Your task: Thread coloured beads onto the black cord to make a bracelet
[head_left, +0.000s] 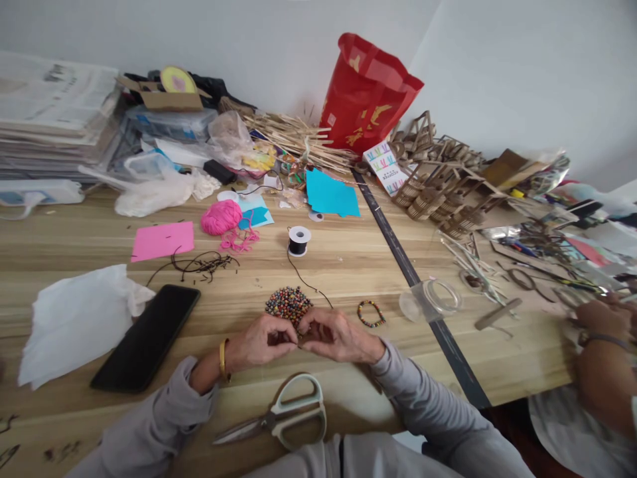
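Wood-grain bench [348, 259]. Pale-handled scissors [271, 420] lie at its near side. Left hand [257, 341], right hand [341, 337]: each grip pinched closed; cannot tell what, if anything, it holds. Bead pile [288, 302] just beyond both. Bead bracelet [372, 324] off right. Cord spool [298, 243] farther back.

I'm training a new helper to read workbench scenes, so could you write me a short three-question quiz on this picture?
1. True or false: the scissors lie nearer the person's body than the left hand and right hand do.

2. Which lies closest to the hands?
a) the pink yarn
b) the loose beads
c) the red bag

3. Fill in: the spool is wound with ____ cord.

Key:
1. True; they lie on the near side of both hands.
2. b; the pile is just beyond the fingers.
3. Black.
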The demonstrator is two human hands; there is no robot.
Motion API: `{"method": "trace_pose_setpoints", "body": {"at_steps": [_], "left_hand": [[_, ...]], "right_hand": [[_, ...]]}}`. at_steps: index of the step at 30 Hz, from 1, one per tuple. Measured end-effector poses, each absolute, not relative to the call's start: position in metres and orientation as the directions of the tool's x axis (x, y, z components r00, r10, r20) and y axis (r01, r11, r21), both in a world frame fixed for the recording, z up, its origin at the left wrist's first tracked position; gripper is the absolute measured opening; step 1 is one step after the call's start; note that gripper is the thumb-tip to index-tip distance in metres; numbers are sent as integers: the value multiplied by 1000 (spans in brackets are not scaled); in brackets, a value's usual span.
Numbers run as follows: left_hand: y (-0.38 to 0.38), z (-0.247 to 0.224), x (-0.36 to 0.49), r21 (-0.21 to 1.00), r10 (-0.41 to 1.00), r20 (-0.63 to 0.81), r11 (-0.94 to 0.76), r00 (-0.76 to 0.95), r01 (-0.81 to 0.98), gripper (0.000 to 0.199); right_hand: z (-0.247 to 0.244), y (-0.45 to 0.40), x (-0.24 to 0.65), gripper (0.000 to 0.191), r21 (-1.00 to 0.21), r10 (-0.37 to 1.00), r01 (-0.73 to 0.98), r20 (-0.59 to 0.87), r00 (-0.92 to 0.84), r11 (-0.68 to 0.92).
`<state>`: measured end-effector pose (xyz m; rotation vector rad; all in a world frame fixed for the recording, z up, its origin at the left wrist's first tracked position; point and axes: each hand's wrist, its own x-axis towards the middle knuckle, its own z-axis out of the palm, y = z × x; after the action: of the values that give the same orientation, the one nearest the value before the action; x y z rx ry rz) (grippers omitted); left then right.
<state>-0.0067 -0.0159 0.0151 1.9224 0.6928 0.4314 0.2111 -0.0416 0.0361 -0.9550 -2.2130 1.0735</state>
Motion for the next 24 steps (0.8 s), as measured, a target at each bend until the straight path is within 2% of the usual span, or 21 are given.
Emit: {"method": "trace_pose_setpoints", "body": {"at_steps": [5,13,24], "left_hand": [[-17,19,-6,933,688,-3,-260,726,250,16],[-14,16,-7,911,729,-10,-276,685,306,17],[-14,16,-7,895,730,-2,-304,684,327,19]], "right_hand": [[12,-53,197,17,-870,816,296,185,-547,395],[0,-55,194,14,-866,878,316,243,-413,388],[0,-51,198,17,-805,803,295,332,-495,515]]}}
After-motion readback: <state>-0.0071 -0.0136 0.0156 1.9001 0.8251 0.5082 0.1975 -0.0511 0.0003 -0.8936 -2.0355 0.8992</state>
